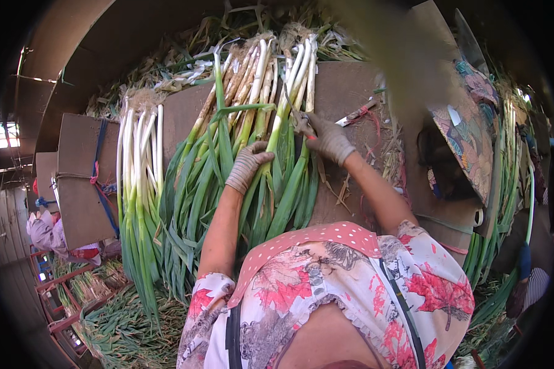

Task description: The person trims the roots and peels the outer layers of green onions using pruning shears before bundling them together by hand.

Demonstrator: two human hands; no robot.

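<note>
Long green onions with white stalks and rooty ends lie in piles on a brown cardboard surface (345, 92). My left hand (247, 165), in a grey knit glove, rests curled on the green leaves of the middle bunch (252, 104). My right hand (327, 138), also gloved, grips the lower stalks of the cleaner white bunch (297, 74) beside it. A separate bunch of peeled white onions (140, 166) lies to the left, untouched.
A red-handled knife (358, 112) lies on the cardboard right of my right hand. Peelings and trimmings pile up behind the bunches. Another person in a patterned hat (468, 135) works at right. More onions stand at far right and in crates at lower left.
</note>
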